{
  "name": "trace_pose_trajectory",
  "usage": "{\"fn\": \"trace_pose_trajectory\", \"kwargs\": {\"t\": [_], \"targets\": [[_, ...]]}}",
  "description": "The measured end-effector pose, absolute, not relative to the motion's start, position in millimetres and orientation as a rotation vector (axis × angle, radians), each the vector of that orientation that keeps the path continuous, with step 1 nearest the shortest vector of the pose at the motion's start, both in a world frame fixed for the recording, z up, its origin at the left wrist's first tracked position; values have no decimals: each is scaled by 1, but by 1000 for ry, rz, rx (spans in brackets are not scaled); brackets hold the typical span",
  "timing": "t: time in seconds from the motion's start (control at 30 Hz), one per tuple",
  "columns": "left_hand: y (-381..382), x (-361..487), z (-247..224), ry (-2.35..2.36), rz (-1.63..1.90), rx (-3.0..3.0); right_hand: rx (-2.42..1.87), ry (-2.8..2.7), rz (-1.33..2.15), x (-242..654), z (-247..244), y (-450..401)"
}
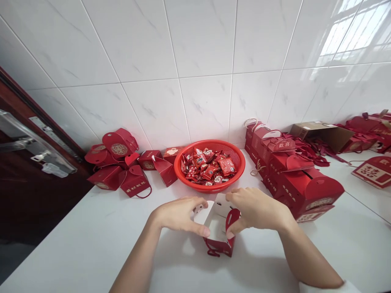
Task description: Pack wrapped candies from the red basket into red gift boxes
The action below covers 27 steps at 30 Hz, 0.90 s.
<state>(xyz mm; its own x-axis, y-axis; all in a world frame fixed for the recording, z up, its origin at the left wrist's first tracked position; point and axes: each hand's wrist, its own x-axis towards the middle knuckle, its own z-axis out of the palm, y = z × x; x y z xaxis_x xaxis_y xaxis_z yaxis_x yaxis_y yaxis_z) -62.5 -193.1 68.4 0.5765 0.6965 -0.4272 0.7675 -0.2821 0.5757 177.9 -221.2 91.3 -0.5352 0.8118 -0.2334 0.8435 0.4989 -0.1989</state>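
A small red gift box [218,245] stands on the white table in front of me, its top flaps spread and its white inside showing. A red cord hangs down its near side. My left hand [183,215] grips the box's left flap between thumb and fingers. On the other side, my right hand [255,211] has its thumb on the red right flap and its fingers at the far edge. Just beyond the box sits a red plastic basket [240,167] holding many small red candy packets [208,171].
Several red gift boxes [134,181] are heaped at the left by the wall. A row of red boxes [293,183] stands at the right. Behind it lie a brown carton [317,132] and dark red ribbons. A door [36,162] borders the table's left end.
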Motion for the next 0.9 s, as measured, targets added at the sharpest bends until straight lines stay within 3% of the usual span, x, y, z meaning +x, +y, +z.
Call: {"fn": "trace_pose_trajectory", "kwargs": {"t": [0.53,0.73,0.9], "targets": [[-193,-59,64,1306,-213,2004,1697,2593,-502,181,80,-202],[-181,-71,61,1296,-142,2003,1665,2725,-789,198,90,-187],[-173,-80,69,1166,3,2040,2355,2617,-604,183,66,-137]]}}
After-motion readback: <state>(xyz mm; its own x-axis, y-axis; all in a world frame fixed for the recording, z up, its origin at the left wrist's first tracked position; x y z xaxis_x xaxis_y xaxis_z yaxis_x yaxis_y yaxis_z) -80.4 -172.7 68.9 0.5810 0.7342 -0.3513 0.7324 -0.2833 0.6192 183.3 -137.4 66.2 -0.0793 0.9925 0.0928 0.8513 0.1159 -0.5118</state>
